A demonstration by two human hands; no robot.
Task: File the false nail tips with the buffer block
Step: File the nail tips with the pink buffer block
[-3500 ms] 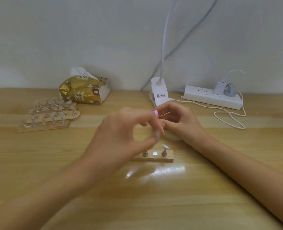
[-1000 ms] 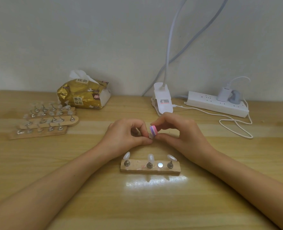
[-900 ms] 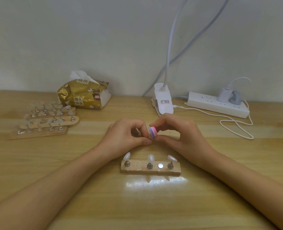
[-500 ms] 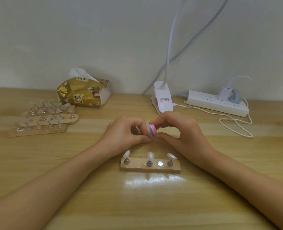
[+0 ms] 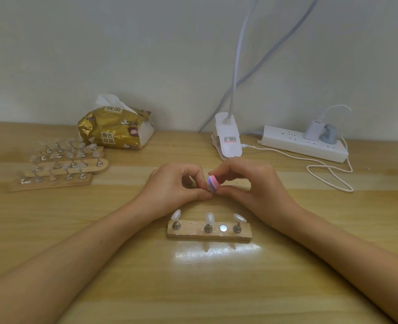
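Right hand pinches pink and purple buffer block between thumb and fingers, up off table. Left hand curled, thumb and finger pinch small pale nail tip, mostly hidden, touching block. Both hands meet just behind wooden holder. Three white nail tips on pins stand on holder: left one, middle one, right one. Bare shiny round spot between middle and right. More holders far left, near gold tissue pack.
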